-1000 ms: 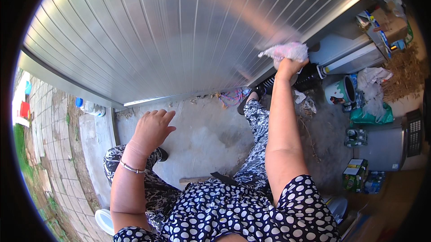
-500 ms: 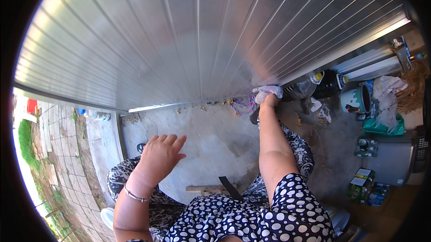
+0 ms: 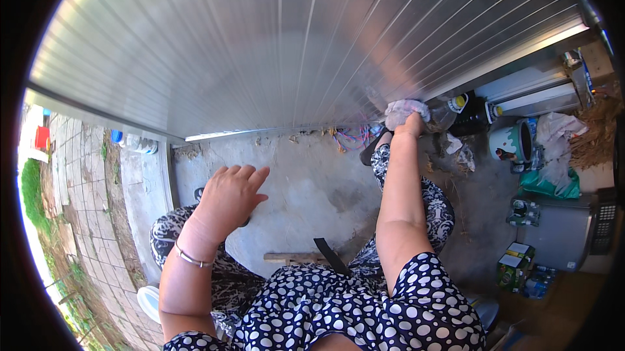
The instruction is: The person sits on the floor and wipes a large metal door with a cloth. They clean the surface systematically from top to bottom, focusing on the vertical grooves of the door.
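Observation:
A pale pinkish cloth [image 3: 402, 113] is bunched in my right hand [image 3: 412, 124], which presses it against the lower right part of a silvery ribbed metal panel [image 3: 286, 45]. My right arm is stretched forward. My left hand [image 3: 232, 196] hovers over my left knee, holding nothing, with its fingers loosely apart and a bracelet on the wrist. Beneath the panel's lower edge, pink and blue cords [image 3: 355, 139] lie in a tangle on the concrete floor [image 3: 293, 188], near my right foot.
Large bottles with yellow caps [image 3: 459, 102] stand just right of the cloth. Beyond them are a teal-and-white bucket [image 3: 511, 141], plastic bags [image 3: 553, 136] and drink packs [image 3: 521, 263]. A low wooden stool [image 3: 283, 258] is under me. Brick paving [image 3: 91, 208] runs along the left.
My right hand has slid the cloth a little to the right and up along the panel. My left hand has risen slightly. The view has shifted a little.

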Demonstrator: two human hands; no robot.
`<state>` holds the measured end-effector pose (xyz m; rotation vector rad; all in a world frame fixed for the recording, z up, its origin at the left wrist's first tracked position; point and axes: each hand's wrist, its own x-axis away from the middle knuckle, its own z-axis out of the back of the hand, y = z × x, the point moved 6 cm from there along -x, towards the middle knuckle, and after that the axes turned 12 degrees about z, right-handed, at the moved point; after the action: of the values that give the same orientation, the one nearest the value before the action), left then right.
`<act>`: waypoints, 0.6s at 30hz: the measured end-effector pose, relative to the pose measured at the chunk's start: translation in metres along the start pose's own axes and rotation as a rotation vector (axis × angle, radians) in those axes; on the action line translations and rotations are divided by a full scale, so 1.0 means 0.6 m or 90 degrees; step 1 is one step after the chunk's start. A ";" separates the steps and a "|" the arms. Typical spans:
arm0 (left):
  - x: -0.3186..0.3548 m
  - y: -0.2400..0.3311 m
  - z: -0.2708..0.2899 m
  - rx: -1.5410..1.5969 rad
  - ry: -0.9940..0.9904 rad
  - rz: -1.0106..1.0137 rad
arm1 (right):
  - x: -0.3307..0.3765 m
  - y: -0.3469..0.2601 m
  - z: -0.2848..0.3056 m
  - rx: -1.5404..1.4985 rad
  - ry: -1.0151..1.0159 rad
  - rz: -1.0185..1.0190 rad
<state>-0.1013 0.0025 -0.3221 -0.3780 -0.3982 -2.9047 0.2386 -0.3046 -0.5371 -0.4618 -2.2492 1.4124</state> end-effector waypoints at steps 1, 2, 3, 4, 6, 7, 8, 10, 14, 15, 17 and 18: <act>0.001 0.001 0.001 0.003 0.021 -0.010 | 0.015 -0.055 -0.014 0.000 -0.010 0.022; 0.000 0.002 0.004 0.003 0.028 -0.014 | -0.016 -0.070 -0.003 -0.018 0.018 0.113; 0.004 -0.004 0.004 0.002 0.033 -0.006 | 0.012 -0.111 -0.028 -0.036 0.003 0.149; 0.008 -0.011 0.004 0.002 0.038 0.005 | 0.050 -0.164 -0.064 -0.054 -0.015 0.183; 0.013 -0.014 0.006 0.011 0.045 0.002 | 0.040 -0.245 -0.075 0.030 -0.051 0.241; 0.016 -0.015 0.006 0.007 0.047 0.003 | 0.042 -0.290 -0.099 -0.025 -0.158 0.301; 0.018 -0.017 0.005 0.003 0.047 0.003 | 0.049 -0.335 -0.123 -0.079 -0.265 0.357; 0.027 -0.022 0.004 -0.003 0.045 0.016 | 0.068 -0.402 -0.153 -0.097 -0.331 0.385; 0.034 -0.033 0.005 -0.008 0.035 0.038 | 0.087 -0.435 -0.166 -0.073 -0.269 0.420; 0.031 -0.036 0.005 -0.001 0.029 0.038 | 0.080 -0.420 -0.157 -0.060 -0.254 0.425; 0.029 -0.040 0.007 -0.011 0.035 0.049 | 0.057 -0.376 -0.138 -0.035 -0.239 0.426; 0.028 -0.043 0.009 -0.017 0.036 0.055 | 0.060 -0.353 -0.132 -0.046 -0.226 0.416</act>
<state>-0.1214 0.0257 -0.3188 -0.3078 -0.3264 -2.8311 0.2406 -0.3161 -0.3084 -1.1272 -2.5622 1.8414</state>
